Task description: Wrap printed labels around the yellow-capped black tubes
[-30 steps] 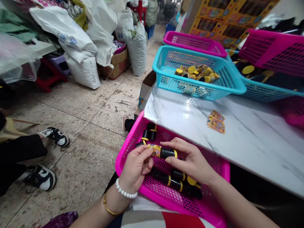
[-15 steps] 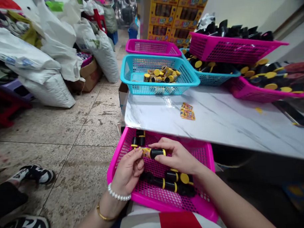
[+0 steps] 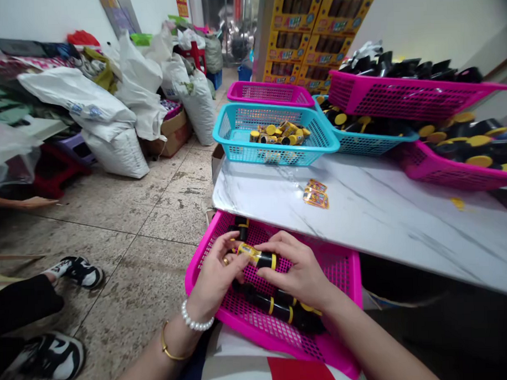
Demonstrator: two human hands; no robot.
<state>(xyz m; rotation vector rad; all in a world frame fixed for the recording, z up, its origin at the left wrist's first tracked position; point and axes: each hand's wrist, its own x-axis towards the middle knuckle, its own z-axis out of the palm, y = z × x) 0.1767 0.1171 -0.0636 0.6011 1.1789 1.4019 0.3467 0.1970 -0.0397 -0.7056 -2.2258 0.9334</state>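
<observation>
Above a pink basket (image 3: 197, 258), a small cylinder (image 3: 265, 260), black with yellow ends, carries a yellow printed label (image 3: 248, 252) on its left part. My left hand (image 3: 218, 271), with a pearl bracelet and a ring, pinches the labelled end. My right hand (image 3: 300, 266) grips the black end between thumb and fingers. Several black cylinders with yellow rims (image 3: 278, 310) lie in the pink basket below my hands, and more rest at its far left corner (image 3: 240, 226). Fingers hide part of the held cylinder.
On the marble-look table (image 3: 362, 208) are printed cards (image 3: 316, 194) and a blue basket (image 3: 277, 156) of labelled cylinders. Pink and blue baskets of black parts stand right. White sacks (image 3: 111, 150) and another person's hand and shoes are left.
The view has shifted, showing more of the left side. My left fingers have closed further over the labelled end, and the cylinder tilts slightly more. A person's hand now shows at the left.
</observation>
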